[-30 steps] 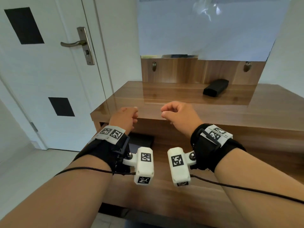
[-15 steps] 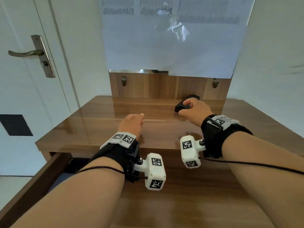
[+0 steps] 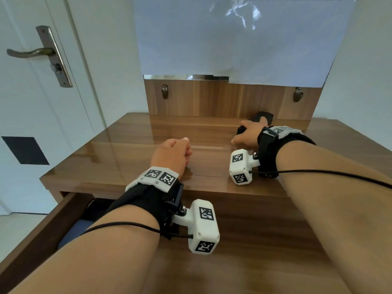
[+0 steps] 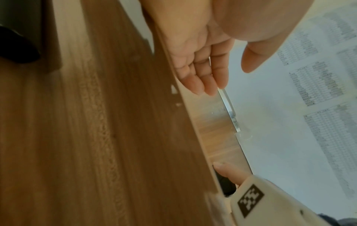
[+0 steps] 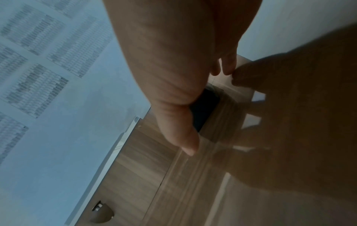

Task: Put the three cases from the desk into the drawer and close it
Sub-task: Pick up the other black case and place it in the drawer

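A black case (image 3: pixel 259 117) lies at the back of the wooden desk (image 3: pixel 127 149), against the back panel. My right hand (image 3: pixel 247 134) is on it, with the thumb at its near left end and a finger over its top. The right wrist view shows the case (image 5: pixel 204 107) between thumb and fingers. My left hand (image 3: pixel 172 153) rests loosely curled on the desk near the front edge and holds nothing (image 4: pixel 203 73). The drawer (image 3: pixel 42 230) stands open at lower left, with a dark case (image 3: pixel 95 209) and a blue one (image 3: pixel 72 232) partly visible inside under my left forearm.
A white door with a metal handle (image 3: pixel 31 53) stands to the left of the desk. A papered mirror panel (image 3: pixel 233 39) rises behind the desk, with two small hooks (image 3: pixel 164 91) on the wood below it. White walls close in on both sides.
My right hand reached from the front edge to the back of the desk and closed over the black case. My left hand moved up onto the desk top.
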`<control>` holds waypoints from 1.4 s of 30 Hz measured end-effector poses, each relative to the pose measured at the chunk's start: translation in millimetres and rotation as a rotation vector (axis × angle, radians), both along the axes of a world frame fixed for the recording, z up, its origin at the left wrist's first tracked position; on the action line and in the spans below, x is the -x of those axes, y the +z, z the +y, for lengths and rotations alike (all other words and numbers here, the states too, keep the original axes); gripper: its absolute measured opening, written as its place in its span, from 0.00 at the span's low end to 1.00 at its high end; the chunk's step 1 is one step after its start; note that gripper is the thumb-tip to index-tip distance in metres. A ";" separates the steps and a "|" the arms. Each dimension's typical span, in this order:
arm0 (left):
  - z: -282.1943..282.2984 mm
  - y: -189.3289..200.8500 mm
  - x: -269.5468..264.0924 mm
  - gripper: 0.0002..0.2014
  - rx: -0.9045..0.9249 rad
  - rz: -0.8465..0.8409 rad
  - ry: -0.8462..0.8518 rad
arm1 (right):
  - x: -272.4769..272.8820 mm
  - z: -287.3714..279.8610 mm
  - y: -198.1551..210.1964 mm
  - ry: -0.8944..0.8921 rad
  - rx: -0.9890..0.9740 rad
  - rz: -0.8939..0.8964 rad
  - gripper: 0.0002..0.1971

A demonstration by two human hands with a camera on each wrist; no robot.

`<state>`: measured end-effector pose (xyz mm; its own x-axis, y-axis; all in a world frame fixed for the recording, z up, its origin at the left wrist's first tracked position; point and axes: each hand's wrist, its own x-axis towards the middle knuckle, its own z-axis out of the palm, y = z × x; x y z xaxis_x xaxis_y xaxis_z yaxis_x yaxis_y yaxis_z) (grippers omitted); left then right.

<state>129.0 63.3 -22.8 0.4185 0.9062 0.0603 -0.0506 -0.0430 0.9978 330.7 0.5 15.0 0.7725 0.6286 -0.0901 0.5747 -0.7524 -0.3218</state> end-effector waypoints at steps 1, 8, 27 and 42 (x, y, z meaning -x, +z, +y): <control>0.3 -0.1 0.0 0.14 0.001 -0.002 -0.003 | -0.5 0.8 -1.3 0.008 0.020 -0.007 0.46; 1.9 -2.2 1.8 0.13 -0.030 0.015 -0.010 | -0.3 1.6 1.2 0.003 -0.031 -0.021 0.35; -3.8 0.8 7.0 0.13 -0.088 0.022 -0.011 | 18.5 -37.1 11.1 -0.222 -0.163 -0.008 0.32; -35.9 -6.4 83.4 0.10 -0.010 -0.098 0.072 | 136.0 -90.7 -9.6 0.284 -0.523 0.287 0.31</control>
<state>45.7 27.4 -29.1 0.3436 0.9331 0.1065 -0.1443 -0.0596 0.9877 194.7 -90.2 5.5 0.5609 0.8212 0.1051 0.5650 -0.2868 -0.7737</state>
